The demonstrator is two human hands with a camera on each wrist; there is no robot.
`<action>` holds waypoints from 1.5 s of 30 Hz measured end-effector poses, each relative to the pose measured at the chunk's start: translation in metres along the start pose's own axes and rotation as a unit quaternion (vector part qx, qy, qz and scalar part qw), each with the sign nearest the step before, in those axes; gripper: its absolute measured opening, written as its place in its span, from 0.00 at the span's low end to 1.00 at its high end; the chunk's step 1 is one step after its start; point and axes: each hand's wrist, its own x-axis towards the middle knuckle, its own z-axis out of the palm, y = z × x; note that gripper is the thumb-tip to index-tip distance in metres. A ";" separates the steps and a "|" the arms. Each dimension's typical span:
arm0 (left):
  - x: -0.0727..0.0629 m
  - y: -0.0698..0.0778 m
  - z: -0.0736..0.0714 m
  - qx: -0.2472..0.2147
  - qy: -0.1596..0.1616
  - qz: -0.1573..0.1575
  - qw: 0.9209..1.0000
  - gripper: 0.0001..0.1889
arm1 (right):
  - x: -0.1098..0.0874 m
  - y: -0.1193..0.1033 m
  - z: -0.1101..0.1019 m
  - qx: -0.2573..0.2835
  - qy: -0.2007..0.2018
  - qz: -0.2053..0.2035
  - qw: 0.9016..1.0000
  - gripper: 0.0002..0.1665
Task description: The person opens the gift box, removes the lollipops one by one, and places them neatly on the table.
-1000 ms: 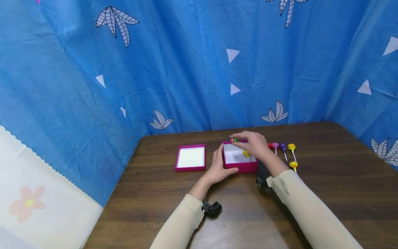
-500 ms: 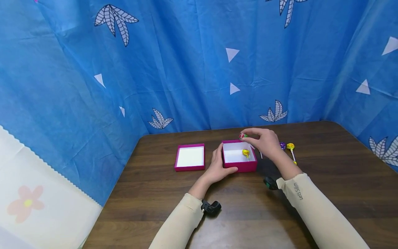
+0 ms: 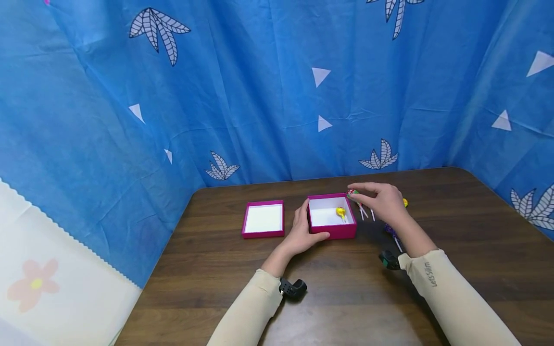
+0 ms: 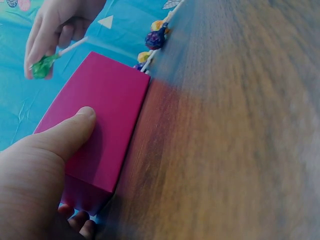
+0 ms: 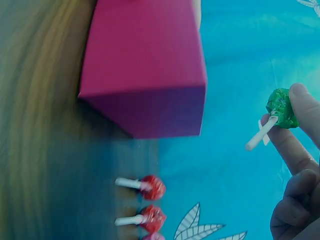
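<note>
My left hand [image 3: 298,237] holds the pink open-topped box [image 3: 339,233]. Its thumb presses the front wall and the fingers wrap the left side, as the left wrist view shows. Inside the white interior lies a yellow lollipop [image 3: 341,212]. Between thumb and fingertips, my right hand [image 3: 386,203] pinches a green-wrapped lollipop [image 5: 281,108] by its candy head, just beyond the box's right rim in the head view. Its white stick [image 5: 261,134] juts free. In the right wrist view this lollipop is apart from the box.
The pink box lid [image 3: 263,219], white inside, lies to the left. Right of the box are two red lollipops [image 5: 152,188], a purple lollipop [image 4: 155,38] and several others, partly hidden by my right arm. A blue curtain [image 3: 268,96] hangs behind the wooden table [image 3: 216,269].
Keeping the green lollipop pinched, my right hand has moved from above the box to the right, past its rim. My left hand stays on the box.
</note>
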 end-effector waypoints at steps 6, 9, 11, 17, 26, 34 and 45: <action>0.001 0.001 0.000 -0.001 0.002 0.004 1.000 0.60 | -0.007 0.014 -0.005 -0.023 0.008 0.012 1.000 0.25; 0.001 0.001 -0.001 -0.001 0.001 0.003 1.000 0.60 | -0.011 0.021 -0.006 -0.028 0.006 0.020 0.999 0.25; 0.001 0.001 -0.001 0.000 0.001 0.002 1.000 0.60 | -0.013 0.024 -0.007 -0.029 0.001 0.025 0.999 0.25; 0.000 0.000 -0.001 0.000 0.004 0.002 1.000 0.60 | -0.018 0.033 -0.008 -0.034 -0.006 0.025 0.999 0.24; -0.001 0.000 -0.001 -0.004 0.002 0.005 1.000 0.60 | -0.024 0.050 -0.006 -0.051 -0.039 0.015 0.998 0.20; -0.001 -0.001 -0.001 -0.006 0.003 0.002 1.000 0.60 | -0.024 0.054 -0.004 -0.094 -0.075 0.029 0.992 0.23; -0.001 -0.003 0.000 -0.004 0.001 0.008 1.000 0.60 | -0.025 0.064 -0.002 -0.126 -0.101 0.044 0.986 0.25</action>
